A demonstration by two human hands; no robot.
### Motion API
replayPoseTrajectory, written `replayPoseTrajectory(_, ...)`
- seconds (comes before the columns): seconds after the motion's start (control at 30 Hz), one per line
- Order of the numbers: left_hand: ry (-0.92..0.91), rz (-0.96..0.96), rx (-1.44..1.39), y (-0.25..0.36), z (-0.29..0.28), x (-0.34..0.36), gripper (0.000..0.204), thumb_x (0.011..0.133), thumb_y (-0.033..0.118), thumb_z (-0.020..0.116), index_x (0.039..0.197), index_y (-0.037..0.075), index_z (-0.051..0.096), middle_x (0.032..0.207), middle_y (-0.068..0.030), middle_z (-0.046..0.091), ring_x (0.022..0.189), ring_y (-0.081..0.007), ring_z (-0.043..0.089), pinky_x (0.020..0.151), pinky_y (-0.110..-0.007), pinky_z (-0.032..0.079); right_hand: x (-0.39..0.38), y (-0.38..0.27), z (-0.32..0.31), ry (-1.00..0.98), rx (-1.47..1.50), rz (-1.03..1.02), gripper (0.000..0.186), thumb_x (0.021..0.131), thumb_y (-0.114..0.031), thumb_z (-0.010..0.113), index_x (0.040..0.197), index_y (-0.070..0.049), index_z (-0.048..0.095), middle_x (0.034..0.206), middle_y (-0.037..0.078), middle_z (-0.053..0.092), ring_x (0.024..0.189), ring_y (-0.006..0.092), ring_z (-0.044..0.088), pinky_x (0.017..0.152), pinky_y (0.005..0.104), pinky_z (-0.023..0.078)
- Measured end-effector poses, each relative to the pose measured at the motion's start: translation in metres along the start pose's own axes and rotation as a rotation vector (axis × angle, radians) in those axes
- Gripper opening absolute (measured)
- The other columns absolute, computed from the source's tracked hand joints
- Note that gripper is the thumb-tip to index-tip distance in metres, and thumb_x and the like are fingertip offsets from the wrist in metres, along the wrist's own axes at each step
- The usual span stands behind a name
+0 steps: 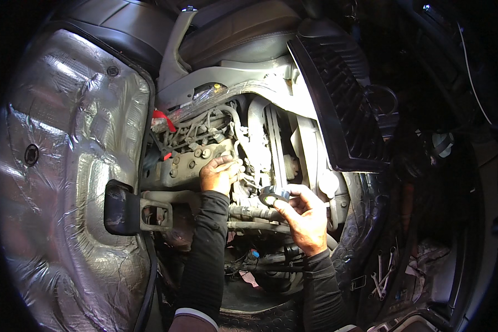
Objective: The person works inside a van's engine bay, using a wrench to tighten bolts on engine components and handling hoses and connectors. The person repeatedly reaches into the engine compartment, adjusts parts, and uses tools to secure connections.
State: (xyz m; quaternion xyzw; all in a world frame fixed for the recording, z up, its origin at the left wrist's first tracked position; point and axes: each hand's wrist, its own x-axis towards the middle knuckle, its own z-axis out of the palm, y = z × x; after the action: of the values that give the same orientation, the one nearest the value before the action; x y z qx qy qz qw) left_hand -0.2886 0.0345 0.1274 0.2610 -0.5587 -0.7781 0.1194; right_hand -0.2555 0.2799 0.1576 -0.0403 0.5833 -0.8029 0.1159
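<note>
At the far left the foil-covered panel (55,166) is spreading its creased silver face beside the engine bay, and at its right edge a black block (120,209) with a pale metal bracket (156,216) is jutting inward. Further right, a red strip (165,120) is lying near the upper corner of the dusty engine (177,172), while a pale grey lever (177,44) is rising above.

My left hand (217,177) is reaching in over the engine, its fingers bending and their tips drawing close together among the pipes and wires; I cannot tell whether they are pinching anything, because the tips are blending into the brightly lit parts behind. Between my hands, lower down, a thick hose (254,212) is running crosswise.

Next comes the black roll (274,193), looking like tape, which I am holding above the hose at the fingertips of my right hand (306,218). That hand is partly closing, thumb and bent fingers gripping the roll by its near side. Beyond my right hand, toward the upper right, a black ribbed panel (343,110) is slanting, and at the lower right several wrenches (379,265) are lying together
</note>
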Motion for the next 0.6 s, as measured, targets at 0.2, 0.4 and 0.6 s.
replayPoseTrajectory(0.2,-0.070,0.009,-0.063,0.000,0.002,-0.009,0.029,0.091,-0.007,0.060,0.119,-0.008,0.051,0.110,-0.0242,0.066,0.092,-0.0305,0.070,0.081,-0.038,0.061,0.000,-0.001,-0.001,0.003,-0.021,0.010,0.029,0.082,-0.010,0.081,0.106,-0.002,0.067,0.073,-0.002,0.061,0.062,0.0020,0.052,0.056,0.0176,0.043)
replayPoseTrajectory(0.4,-0.154,-0.046,-0.152,-0.004,0.001,-0.019,0.031,0.096,-0.002,0.052,0.126,-0.009,0.051,0.112,-0.0217,0.064,0.097,-0.0298,0.068,0.089,-0.039,0.057,0.000,-0.004,0.000,0.001,-0.014,0.005,0.028,0.082,-0.009,0.081,0.106,-0.003,0.067,0.074,-0.002,0.061,0.063,0.0016,0.052,0.057,0.0173,0.042)
replayPoseTrajectory(0.6,-0.136,0.036,0.022,-0.009,-0.004,-0.012,0.030,0.093,0.003,0.060,0.121,-0.008,0.057,0.101,-0.0161,0.068,0.087,-0.0226,0.070,0.079,-0.034,0.059,0.000,0.000,-0.001,0.005,-0.019,0.018,0.028,0.082,-0.009,0.081,0.106,-0.003,0.067,0.074,-0.002,0.061,0.062,0.0018,0.052,0.057,0.0172,0.043)
